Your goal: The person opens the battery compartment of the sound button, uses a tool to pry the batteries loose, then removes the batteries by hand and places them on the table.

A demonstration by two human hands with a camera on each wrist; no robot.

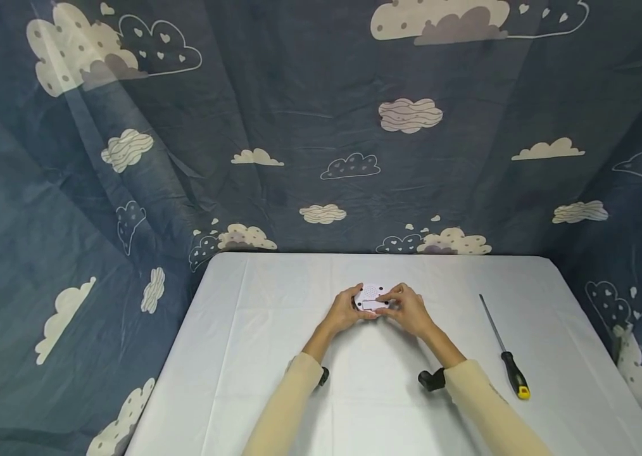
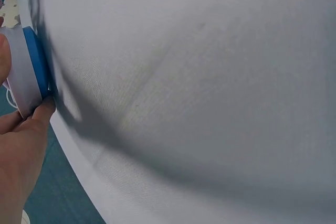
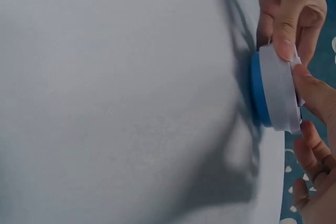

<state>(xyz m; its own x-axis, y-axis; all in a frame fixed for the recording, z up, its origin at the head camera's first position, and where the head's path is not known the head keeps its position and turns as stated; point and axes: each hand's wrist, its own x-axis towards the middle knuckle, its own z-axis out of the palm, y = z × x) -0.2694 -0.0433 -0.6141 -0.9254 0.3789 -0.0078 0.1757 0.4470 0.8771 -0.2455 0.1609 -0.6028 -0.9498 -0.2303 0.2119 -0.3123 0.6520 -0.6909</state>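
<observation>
Near the far side of the table, the left hand [image 1: 346, 311] grips a small round white device [image 1: 370, 291] by its edge, thumb along the near rim. Speaker holes, dark spots and a rectangular battery compartment show on its upturned back. In the left wrist view the white casing [image 2: 23, 72] has a blue underside [image 2: 37, 59]. From the right, the right hand [image 1: 410, 310] reaches over the back, its thumb and a fingertip pinching at the battery cover [image 3: 297, 60], which stands slightly proud in the right wrist view. Fingers hide much of the compartment.
A screwdriver [image 1: 508, 358] with a black and yellow handle lies on the right of the white-covered table [image 1: 275, 329], tip pointing away. A dark cloud-patterned curtain [image 1: 298, 114] hangs behind and beside the table. Black wrist cameras [image 1: 432, 380] sit at both sleeves.
</observation>
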